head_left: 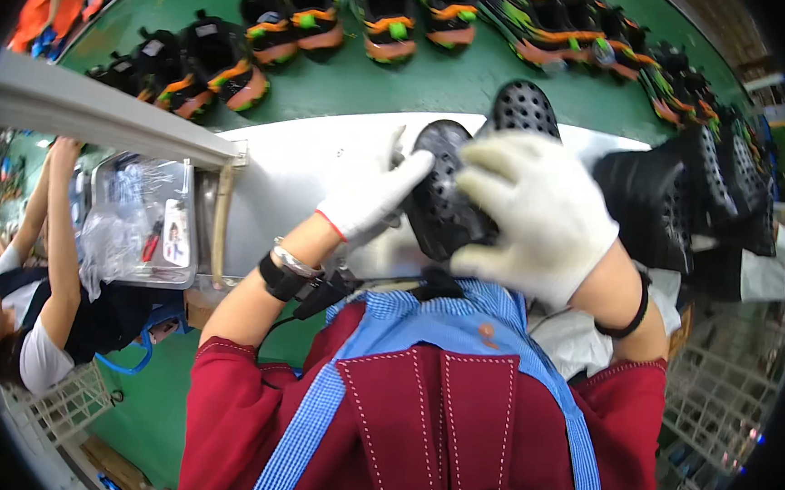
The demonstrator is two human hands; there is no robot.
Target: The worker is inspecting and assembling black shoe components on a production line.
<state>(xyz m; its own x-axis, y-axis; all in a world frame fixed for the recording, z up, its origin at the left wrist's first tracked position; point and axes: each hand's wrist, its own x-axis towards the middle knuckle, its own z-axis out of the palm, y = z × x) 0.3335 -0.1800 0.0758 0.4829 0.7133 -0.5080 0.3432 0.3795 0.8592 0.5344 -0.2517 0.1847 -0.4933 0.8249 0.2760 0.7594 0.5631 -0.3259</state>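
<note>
A black clog with round holes in its upper (449,217) stands toe-up close to my chest, above the white worktop. My left hand (374,189), in a white glove, holds its left side, with the thumb along the edge. Over its right side my gloved right hand (536,210) reaches with fingers spread and slightly blurred; whether they press on the clog is hard to see. Just beyond, partly behind the right hand, is a second black clog (525,109).
Several black clogs (743,183) stand on the right beside a black box-like shape (642,194). Black-and-orange sports shoes (385,21) line the green surface ahead. At left are a metal beam (120,112), a clear bin (189,231) of plastic bags, and another person with raised arms (60,249).
</note>
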